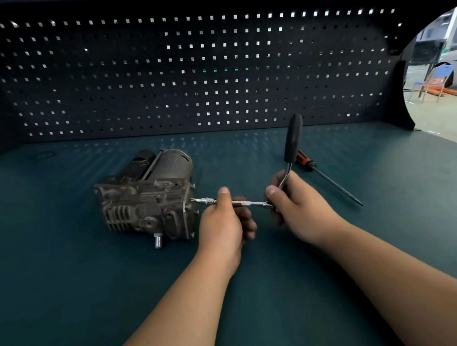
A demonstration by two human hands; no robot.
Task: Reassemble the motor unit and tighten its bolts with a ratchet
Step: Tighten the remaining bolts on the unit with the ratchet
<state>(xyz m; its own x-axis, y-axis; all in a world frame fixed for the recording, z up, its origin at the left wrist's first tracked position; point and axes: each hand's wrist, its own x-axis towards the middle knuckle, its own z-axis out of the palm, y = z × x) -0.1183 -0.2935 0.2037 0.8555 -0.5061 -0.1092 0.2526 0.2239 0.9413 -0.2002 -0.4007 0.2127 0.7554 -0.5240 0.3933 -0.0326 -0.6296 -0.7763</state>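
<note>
One view only: head-worn wide-angle, looking forward and down from the person's own eye line onto the green surface. Close range: both forearms enter from the bottom edge, and the left hand and right hand sit near frame centre. Camera faces the dark pegboard at the surface's back, which fills the upper half. Lens bows the edges; workshop floor shows at far right.

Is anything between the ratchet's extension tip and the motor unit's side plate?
Nothing visible: the extension bar, gripped by the left hand, meets the motor unit. The screwdriver lies apart, behind the right hand holding the ratchet.
</note>
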